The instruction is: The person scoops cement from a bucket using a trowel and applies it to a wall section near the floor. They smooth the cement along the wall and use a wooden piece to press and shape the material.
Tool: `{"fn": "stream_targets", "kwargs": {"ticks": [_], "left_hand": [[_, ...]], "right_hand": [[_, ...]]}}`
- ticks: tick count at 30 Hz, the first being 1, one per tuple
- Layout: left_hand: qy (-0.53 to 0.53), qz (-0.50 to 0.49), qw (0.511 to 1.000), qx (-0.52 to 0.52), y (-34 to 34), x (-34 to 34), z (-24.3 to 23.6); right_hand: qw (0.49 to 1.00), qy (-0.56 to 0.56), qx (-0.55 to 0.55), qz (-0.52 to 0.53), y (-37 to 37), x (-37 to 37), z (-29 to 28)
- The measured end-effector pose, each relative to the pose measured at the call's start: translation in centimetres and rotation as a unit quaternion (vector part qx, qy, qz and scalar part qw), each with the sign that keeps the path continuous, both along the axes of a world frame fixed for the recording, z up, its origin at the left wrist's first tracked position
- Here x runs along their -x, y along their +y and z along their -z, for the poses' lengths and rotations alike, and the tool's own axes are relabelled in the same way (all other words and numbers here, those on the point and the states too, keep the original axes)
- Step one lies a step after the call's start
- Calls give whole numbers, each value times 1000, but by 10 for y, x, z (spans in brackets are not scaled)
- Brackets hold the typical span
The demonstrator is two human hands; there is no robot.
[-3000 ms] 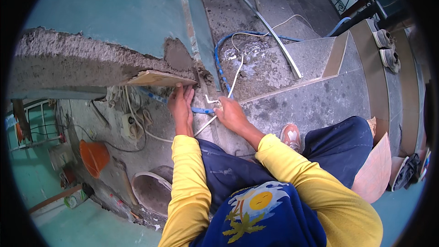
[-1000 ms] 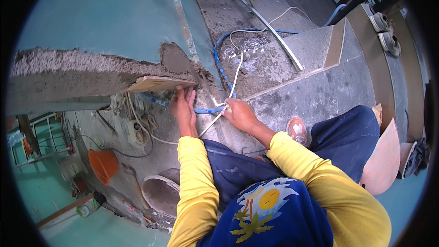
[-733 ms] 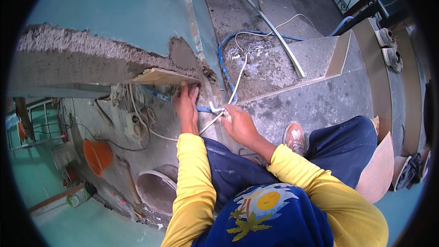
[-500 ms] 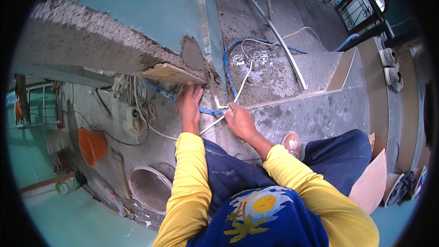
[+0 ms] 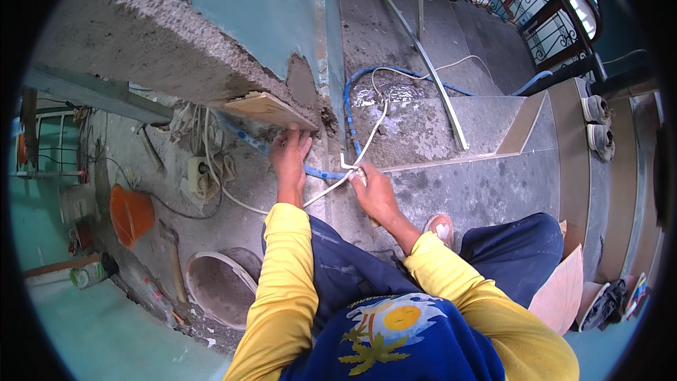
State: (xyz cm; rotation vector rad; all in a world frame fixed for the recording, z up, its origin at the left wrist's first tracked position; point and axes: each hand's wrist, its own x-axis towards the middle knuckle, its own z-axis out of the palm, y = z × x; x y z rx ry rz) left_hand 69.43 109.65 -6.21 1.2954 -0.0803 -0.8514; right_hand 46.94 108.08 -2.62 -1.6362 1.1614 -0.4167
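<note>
Against the unclenched left hand (image 5: 290,161), a tan board (image 5: 266,109); gripped in the right hand (image 5: 376,196), a bent-necked tool (image 5: 345,165).

- Matt, smooth-looking face on the board (image 5: 264,109), wood or tile hard to tell
- Smooth white finish on the bent rod (image 5: 344,163)
- Coarse, crumbly, matt cement on the beam (image 5: 180,25)
- Smooth paint on the teal wall (image 5: 240,10)
- Bare metal, faintly shiny, on the long bar (image 5: 432,74)
- Smooth plastic on the blue hose (image 5: 348,102) and orange bucket (image 5: 132,215)
- Dull wood on the tool handle (image 5: 176,268)
- Creased cloth on the yellow sleeves (image 5: 285,254) and smeared trousers (image 5: 511,247)
- Matt, stained, stone-like floor tiles (image 5: 465,187)
</note>
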Motion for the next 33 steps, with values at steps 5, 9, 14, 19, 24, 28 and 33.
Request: {"fn": "stream_targets", "kwargs": {"ticks": [5, 9, 14, 19, 24, 28, 33], "left_hand": [[-23, -7, 1000, -3, -2, 5, -2], [-13, 30, 999, 8, -3, -1, 4], [-19, 19, 1000, -15, 4, -5, 8], [-40, 28, 998, -39, -1, 1, 1], [-52, 23, 997, -58, 0, 5, -8], [-47, 28, 997, -53, 0, 6, -9], [-31, 25, 999, -36, -1, 5, -6]], "right_hand": [[999, -5, 37, -38, -21, -17, 11], [994, -7, 71, -81, -16, -22, 3], [998, -37, 17, -52, 29, 9, -11], [1000, 3, -5, 23, 28, 8, 13], [999, -5, -40, 5, 28, 3, 14], [999, -17, -31, 6, 28, 0, 14], [999, -11, -34, -12, 28, -3, 20]]}}
